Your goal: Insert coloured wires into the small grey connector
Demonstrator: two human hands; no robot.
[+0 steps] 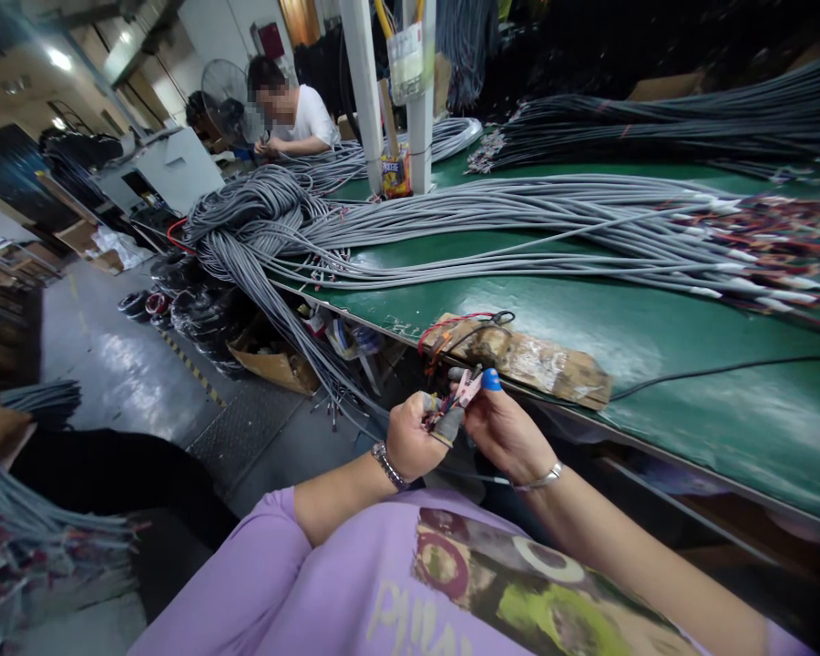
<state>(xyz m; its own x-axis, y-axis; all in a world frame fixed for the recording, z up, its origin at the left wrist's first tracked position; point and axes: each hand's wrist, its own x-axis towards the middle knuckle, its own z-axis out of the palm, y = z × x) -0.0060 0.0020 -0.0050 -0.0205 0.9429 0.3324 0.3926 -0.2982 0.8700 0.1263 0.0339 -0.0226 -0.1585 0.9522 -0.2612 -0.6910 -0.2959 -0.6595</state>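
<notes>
Hands [451,428] before grey cables [519,223]

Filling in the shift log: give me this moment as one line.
left hand: grips wire ends | right hand: pinches small clip | place: edge of green table | behind: grey cable bundles

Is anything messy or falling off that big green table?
Yes. A heap of grey cables spills over the left end of the green table and hangs toward the floor. A worn, tape-wrapped board juts past the near edge.
</notes>
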